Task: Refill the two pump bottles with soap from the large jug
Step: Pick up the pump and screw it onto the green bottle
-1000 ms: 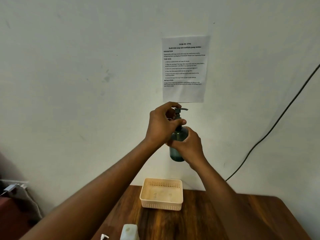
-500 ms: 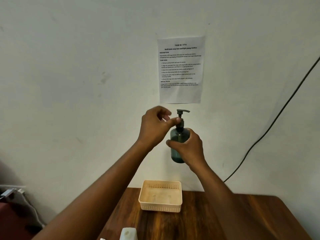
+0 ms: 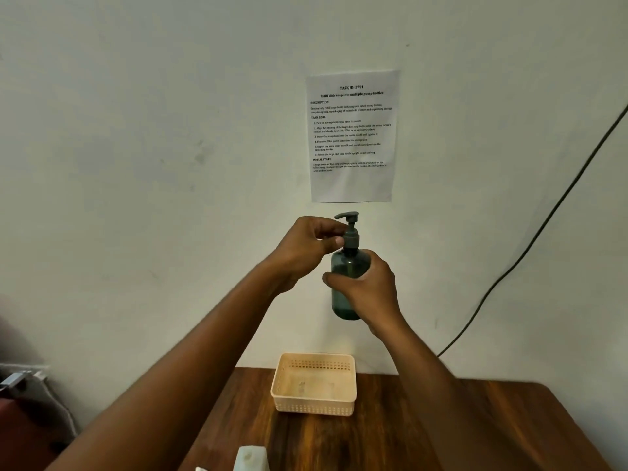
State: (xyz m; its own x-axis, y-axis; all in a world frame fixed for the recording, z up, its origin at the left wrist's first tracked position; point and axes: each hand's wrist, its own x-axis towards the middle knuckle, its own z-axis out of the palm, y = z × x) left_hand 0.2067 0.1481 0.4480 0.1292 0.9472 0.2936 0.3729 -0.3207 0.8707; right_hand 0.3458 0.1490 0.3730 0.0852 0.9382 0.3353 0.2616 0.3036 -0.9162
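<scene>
Dark green pump bottle (image 3: 346,283) is held upright in mid-air, well above the surface (image 3: 424,430), in front of the wall (image 3: 136,164). Its pump head (image 3: 348,226) sits on the neck, nozzle pointing left. Right hand (image 3: 368,290) is wrapped round the bottle body from the right, fingers curled across the front, thumb side hidden behind. Left hand (image 3: 306,249) comes in from the left w/ thumb and fingertips pinching the collar of the pump head just above the bottle shoulder; other fingers curled in. Can't tell liquid level thru the dark plastic.

Below the bottle, a beige perforated basket (image 3: 314,407) stands on the wooden surface near the wall edge, nothing visible inside. At the bottom edge of view, the top of a whitish jug (image 3: 251,458) shows, mostly cut off. Printed task sheet (image 3: 351,136) is stuck on the wall directly above the bottle. Black cable (image 3: 530,246) runs diagonally down the wall at right.
</scene>
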